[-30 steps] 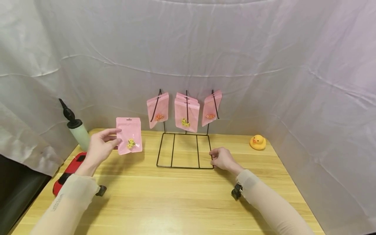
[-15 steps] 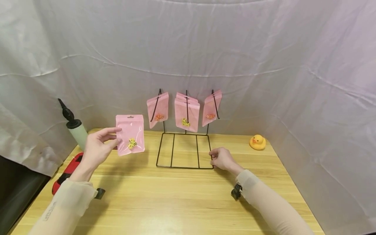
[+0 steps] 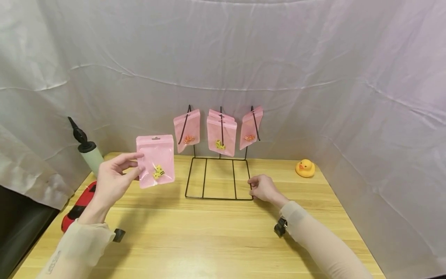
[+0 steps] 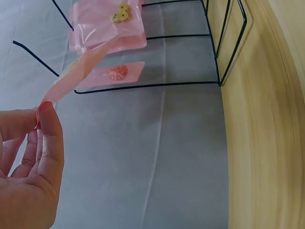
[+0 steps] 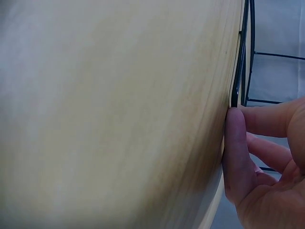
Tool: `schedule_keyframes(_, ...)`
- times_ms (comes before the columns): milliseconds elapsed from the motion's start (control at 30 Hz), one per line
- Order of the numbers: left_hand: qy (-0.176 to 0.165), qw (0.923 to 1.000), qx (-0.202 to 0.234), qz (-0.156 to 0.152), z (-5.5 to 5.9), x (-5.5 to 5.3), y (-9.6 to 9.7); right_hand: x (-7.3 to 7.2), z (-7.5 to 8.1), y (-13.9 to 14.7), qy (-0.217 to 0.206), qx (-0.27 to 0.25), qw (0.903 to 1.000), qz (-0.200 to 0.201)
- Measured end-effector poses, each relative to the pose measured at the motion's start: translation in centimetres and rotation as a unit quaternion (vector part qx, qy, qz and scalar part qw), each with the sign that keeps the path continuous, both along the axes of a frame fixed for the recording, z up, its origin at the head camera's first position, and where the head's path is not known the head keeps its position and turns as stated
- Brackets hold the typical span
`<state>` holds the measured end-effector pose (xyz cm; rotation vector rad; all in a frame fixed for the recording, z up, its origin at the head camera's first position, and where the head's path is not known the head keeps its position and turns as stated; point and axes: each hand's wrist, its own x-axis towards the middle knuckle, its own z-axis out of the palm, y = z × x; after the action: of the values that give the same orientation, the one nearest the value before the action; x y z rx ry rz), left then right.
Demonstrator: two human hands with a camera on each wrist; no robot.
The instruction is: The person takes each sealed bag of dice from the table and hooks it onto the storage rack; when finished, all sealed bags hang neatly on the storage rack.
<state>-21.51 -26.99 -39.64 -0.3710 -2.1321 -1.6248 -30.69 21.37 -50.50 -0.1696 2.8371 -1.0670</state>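
Observation:
My left hand (image 3: 113,178) pinches the left edge of a pink zip bag (image 3: 148,159) with yellow dice inside, holding it upright above the table. The bag has a hang hole near its top and appears almost edge-on in the left wrist view. With thumb and fingers, my right hand (image 3: 265,189) grips the front right corner of a black wire display rack (image 3: 219,199). Pink bags hang from its three hooks: one with orange dice (image 3: 189,139) on the left, at least two in the middle, the front one with yellow dice (image 3: 220,145), and another with orange dice (image 3: 249,138) on the right.
A pale green hand pump (image 3: 92,158) with a black top stands at the table's left edge, behind a red toy car (image 3: 81,205) partly hidden by my left arm. A yellow rubber duck (image 3: 305,168) sits at the back right. Grey curtain (image 3: 223,50) surrounds the back and sides.
My left hand has brought the bag slightly right and closer to the camera, turning its face more toward me. My right hand and the rack have stayed in place.

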Motion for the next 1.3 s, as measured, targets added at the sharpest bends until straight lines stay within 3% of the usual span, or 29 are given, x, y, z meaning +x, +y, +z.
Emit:
schedule_keyframes(333, 0.021, 0.9982, -0.017, -0.053, 0.3, 1.0, 0.6, -0.1, -0.2, 0.0, -0.001, 0.001, 1.0000, -0.003)
schedule_keyframes(600, 0.029, 0.9966, -0.047, -0.061, 0.6, 1.6, 1.0, -0.3, -0.3, 0.0, 0.017, 0.025, 0.9995, 0.005)
schedule_keyframes(1000, 0.077, 0.9897, -0.005, -0.121, 0.8, 1.8, 2.4, -0.2, -0.2, 0.1, 0.018, 0.022, 0.9996, 0.006)
schedule_keyframes(1200, 0.089, 0.9848, 0.042, -0.143, 1.0, 1.1, 3.4, -0.2, -0.2, 0.1, 0.017, 0.022, 0.9996, 0.004)
schedule_keyframes(1300, 0.084, 0.9855, 0.043, -0.141, 0.8, 0.6, 3.6, -0.1, -0.1, 0.0, 0.015, 0.017, 0.9997, 0.005)
